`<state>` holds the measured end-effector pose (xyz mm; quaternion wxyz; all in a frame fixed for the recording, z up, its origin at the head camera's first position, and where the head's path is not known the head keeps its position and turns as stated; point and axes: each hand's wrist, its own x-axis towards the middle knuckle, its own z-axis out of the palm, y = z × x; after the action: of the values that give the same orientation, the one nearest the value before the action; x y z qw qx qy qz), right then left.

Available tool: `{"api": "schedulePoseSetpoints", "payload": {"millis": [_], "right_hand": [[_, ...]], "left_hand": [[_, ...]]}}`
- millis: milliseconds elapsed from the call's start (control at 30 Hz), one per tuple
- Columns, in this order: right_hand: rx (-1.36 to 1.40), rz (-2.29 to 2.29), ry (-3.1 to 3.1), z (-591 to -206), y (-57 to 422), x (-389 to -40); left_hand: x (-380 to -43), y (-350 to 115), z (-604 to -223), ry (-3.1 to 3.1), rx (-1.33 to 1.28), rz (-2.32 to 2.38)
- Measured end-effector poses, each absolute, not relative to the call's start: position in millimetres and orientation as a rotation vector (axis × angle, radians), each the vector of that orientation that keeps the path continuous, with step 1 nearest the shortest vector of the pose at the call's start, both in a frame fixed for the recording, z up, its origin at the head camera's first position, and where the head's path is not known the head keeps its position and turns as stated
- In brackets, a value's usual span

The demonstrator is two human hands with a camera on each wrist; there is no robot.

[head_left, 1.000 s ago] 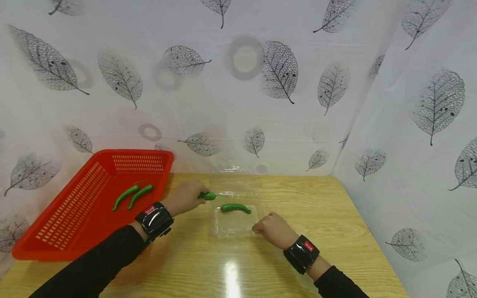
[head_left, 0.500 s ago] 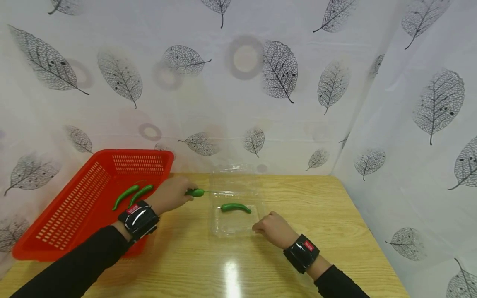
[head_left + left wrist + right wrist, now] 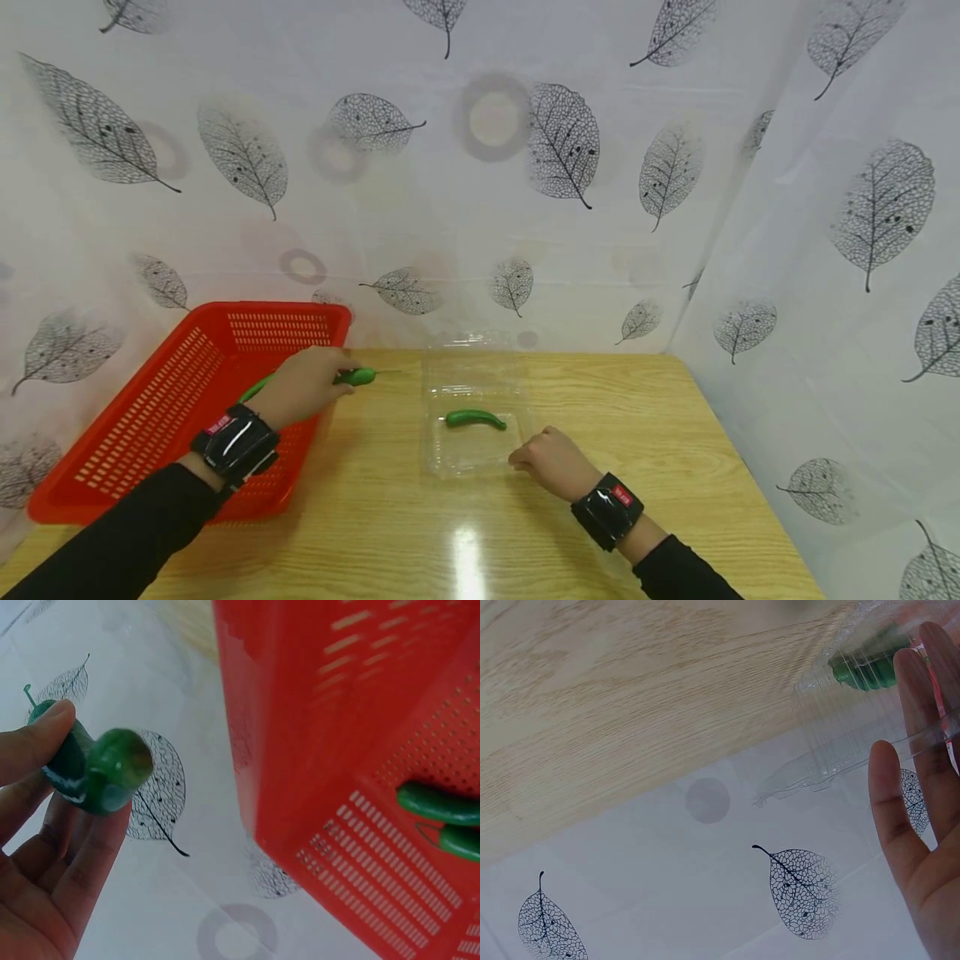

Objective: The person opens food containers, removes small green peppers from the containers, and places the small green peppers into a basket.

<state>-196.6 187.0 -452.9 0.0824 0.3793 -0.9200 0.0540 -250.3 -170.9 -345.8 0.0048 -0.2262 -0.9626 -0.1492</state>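
My left hand (image 3: 303,387) pinches a green chili pepper (image 3: 360,377) between thumb and fingers, its thin stem pointing right in the head view. The hand is over the right side of a red plastic basket (image 3: 153,417). Two more green chili peppers (image 3: 435,801) lie in the basket in the left wrist view; the hand mostly hides them from the head camera. One green pepper (image 3: 474,418) lies in a clear plastic box (image 3: 457,457) whose lid stands raised at the back. At the box's front right corner, my right hand (image 3: 557,463) holds the rim between thumb and fingers.
A light wooden table (image 3: 630,400) carries the basket and the box. White cloth (image 3: 465,217) printed with dark leaves hangs behind the table and along its right side.
My left hand has moved left from beside the clear box to the basket, still pinching the pepper. The right hand, the box and the pepper in it look unchanged.
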Motion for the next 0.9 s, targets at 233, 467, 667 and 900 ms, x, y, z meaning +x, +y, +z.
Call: {"api": "schedulePoseSetpoints", "payload": {"millis": [233, 467, 667, 900], "right_hand": [[1.134, 0.172, -2.749, -452, 186, -196], [1.128, 0.174, -2.752, -453, 187, -196], [1.12, 0.189, -2.745, -453, 187, -196], [1.121, 0.185, -2.745, -452, 187, -196]], "left_hand": [[-254, -192, -344, -3.048, -0.564, -0.558], [-262, -217, -345, -3.015, -0.578, -0.507], [-271, -240, -352, -3.035, -0.497, -0.556], [-285, -267, -360, -3.034, -0.442, -0.537]]}}
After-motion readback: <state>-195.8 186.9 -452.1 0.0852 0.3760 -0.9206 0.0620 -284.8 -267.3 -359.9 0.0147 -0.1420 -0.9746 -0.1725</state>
